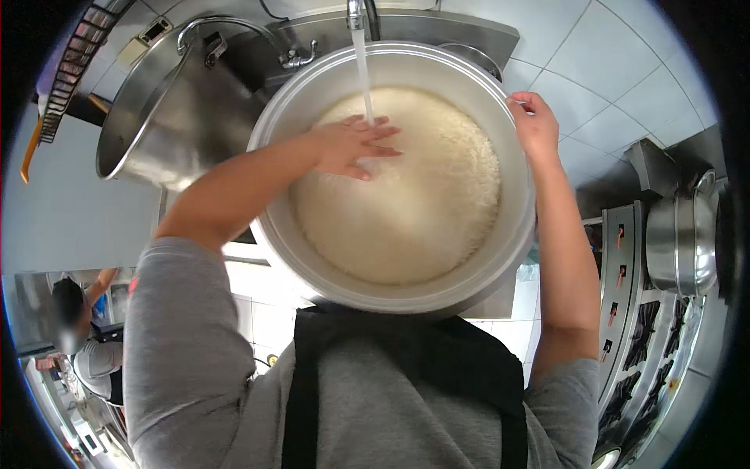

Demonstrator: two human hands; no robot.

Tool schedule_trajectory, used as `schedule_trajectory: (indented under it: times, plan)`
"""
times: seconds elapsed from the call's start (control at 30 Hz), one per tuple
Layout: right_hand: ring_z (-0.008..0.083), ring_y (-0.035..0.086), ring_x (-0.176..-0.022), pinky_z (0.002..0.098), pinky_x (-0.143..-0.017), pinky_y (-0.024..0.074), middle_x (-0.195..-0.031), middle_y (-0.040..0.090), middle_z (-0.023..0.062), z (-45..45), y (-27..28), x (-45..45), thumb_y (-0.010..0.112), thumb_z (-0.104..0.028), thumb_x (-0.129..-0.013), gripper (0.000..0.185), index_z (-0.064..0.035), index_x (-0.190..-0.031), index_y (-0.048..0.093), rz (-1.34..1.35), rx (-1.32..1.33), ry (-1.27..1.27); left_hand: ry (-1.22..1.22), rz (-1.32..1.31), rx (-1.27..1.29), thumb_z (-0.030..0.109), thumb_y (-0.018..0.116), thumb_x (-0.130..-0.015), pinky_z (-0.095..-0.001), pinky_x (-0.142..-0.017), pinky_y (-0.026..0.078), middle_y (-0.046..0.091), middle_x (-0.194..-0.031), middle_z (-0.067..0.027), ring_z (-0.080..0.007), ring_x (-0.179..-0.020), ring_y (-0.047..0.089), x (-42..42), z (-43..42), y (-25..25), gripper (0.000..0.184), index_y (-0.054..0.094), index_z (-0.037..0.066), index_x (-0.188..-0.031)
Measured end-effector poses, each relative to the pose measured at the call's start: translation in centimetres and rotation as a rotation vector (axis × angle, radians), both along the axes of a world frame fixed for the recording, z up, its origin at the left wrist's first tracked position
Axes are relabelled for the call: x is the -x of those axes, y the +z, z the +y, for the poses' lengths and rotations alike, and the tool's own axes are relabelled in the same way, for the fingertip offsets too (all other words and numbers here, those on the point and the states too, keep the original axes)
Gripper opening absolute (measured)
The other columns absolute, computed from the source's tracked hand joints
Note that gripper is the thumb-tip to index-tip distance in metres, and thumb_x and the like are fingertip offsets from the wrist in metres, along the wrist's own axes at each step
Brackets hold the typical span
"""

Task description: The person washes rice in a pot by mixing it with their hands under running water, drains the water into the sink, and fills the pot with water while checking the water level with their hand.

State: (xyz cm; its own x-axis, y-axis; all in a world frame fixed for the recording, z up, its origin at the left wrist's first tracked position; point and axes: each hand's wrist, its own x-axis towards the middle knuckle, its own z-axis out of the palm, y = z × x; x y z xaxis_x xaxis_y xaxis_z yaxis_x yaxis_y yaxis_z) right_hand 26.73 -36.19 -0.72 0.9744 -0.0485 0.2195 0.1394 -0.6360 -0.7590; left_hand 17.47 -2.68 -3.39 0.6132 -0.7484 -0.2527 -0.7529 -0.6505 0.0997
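A large round metal pot (281,258) stands in front of me, below a running faucet (355,17). Rice (475,168) lies in cloudy water (375,227) inside it. My left hand (355,147) is over the water with its fingers spread, right where the stream of water (363,74) comes down. It holds nothing; whether the fingertips dip under the surface I cannot tell. At the pot's right rim, my right hand (535,121) grips the edge with thumb and fingers.
To the left, a tall steel stockpot (187,125) leans on its side by a second curved faucet (226,22). A stove with burners (644,336) and a steel pot (680,244) are on the right. Another person (94,363) works at the far lower left.
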Motion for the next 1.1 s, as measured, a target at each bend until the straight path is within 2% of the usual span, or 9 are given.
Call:
schedule_trajectory:
  times: [0.27,0.33,0.4,0.5,0.6,0.67,0.8,0.97,1.1]
  plan:
    - [0.0256,0.059,-0.083,0.0339,-0.075,0.0464,-0.093,0.061,0.0135,-0.3,-0.2,-0.2,0.062,-0.038,-0.075,0.035,-0.0118,-0.097,0.064,0.004,0.013,0.022,0.761,0.257,-0.338,0.045,0.047,-0.087,-0.0591,-0.106,0.014,0.001,-0.148,-0.0224,-0.0537,-0.131,0.006,7.7,-2.3,-1.0,0.069,0.02,0.016,-0.143]
    - [0.0263,0.059,-0.086,0.0345,-0.076,0.0462,-0.095,0.06,0.0142,-0.2,0.3,0.1,0.062,-0.039,-0.075,0.036,-0.0121,-0.098,0.064,0.001,0.072,0.008,0.485,0.343,-0.492,0.039,0.047,-0.087,-0.06,-0.105,0.015,0.001,-0.146,-0.0278,-0.0565,-0.129,0.008,11.7,-5.6,1.7,0.068,0.018,0.013,-0.143]
    - [0.027,0.058,-0.088,0.035,-0.078,0.046,-0.098,0.059,0.0146,0.1,0.2,0.1,0.062,-0.04,-0.075,0.037,-0.0125,-0.1,0.063,-0.009,0.102,0.018,0.471,0.484,-0.355,0.035,0.052,-0.085,-0.0582,-0.105,0.017,0.006,-0.146,-0.0262,-0.0528,-0.13,0.013,14.5,-7.6,1.5,0.07,0.019,0.013,-0.143]
    - [0.0277,0.058,-0.092,0.0359,-0.08,0.0456,-0.101,0.057,0.0149,-0.1,0.1,0.3,0.062,-0.041,-0.075,0.039,-0.0135,-0.103,0.061,-0.024,0.124,0.04,0.005,0.952,0.186,0.032,0.057,-0.083,-0.0556,-0.105,0.02,0.01,-0.146,-0.0236,-0.0453,-0.133,0.015,12.7,-7.6,2.5,0.073,0.019,0.015,-0.143]
    - [0.028,0.057,-0.094,0.0365,-0.081,0.0454,-0.103,0.056,0.0151,0.1,0.6,0.7,0.061,-0.04,-0.076,0.039,-0.0143,-0.105,0.06,-0.02,0.169,0.034,0.058,0.163,0.184,0.033,0.06,-0.081,-0.0531,-0.105,0.022,0.012,-0.147,-0.0194,-0.038,-0.135,0.016,11.0,-6.8,0.7,0.075,0.02,0.018,-0.143]
    - [0.0285,0.057,-0.094,0.0371,-0.081,0.0454,-0.103,0.056,0.0152,0.0,0.3,0.5,0.061,-0.04,-0.076,0.039,-0.0148,-0.106,0.06,-0.034,0.191,0.035,0.389,-0.119,0.096,0.037,0.059,-0.082,-0.0535,-0.105,0.021,0.012,-0.148,-0.0167,-0.037,-0.135,0.015,8.7,-6.1,-0.3,0.074,0.021,0.022,-0.143]
    - [0.0293,0.057,-0.094,0.0373,-0.081,0.0457,-0.103,0.056,0.0151,0.3,0.7,0.4,0.061,-0.04,-0.076,0.038,-0.0147,-0.104,0.059,0.002,0.207,0.013,0.382,-0.203,0.092,0.044,0.054,-0.084,-0.0552,-0.106,0.015,0.01,-0.149,-0.0156,-0.0373,-0.136,0.011,4.9,-4.9,-3.7,0.071,0.021,0.023,-0.143]
    - [0.0294,0.057,-0.092,0.0377,-0.081,0.0459,-0.101,0.056,0.0144,0.5,1.0,0.7,0.062,-0.04,-0.075,0.037,-0.0151,-0.103,0.06,0.02,0.21,-0.014,0.369,-0.184,0.319,0.046,0.047,-0.087,-0.0549,-0.107,0.012,0.011,-0.148,-0.0176,-0.0371,-0.137,0.007,0.7,-13.1,-4.6,0.065,0.023,0.024,-0.142]
    - [0.0291,0.058,-0.091,0.038,-0.081,0.046,-0.1,0.057,0.014,0.3,0.7,0.5,0.061,-0.039,-0.075,0.036,-0.0155,-0.102,0.061,0.001,0.191,-0.004,0.359,-0.207,0.432,0.044,0.047,-0.087,-0.0545,-0.106,0.015,0.016,-0.147,-0.0196,-0.0382,-0.136,0.012,-0.7,-18.8,-6.2,0.065,0.025,0.015,-0.141]
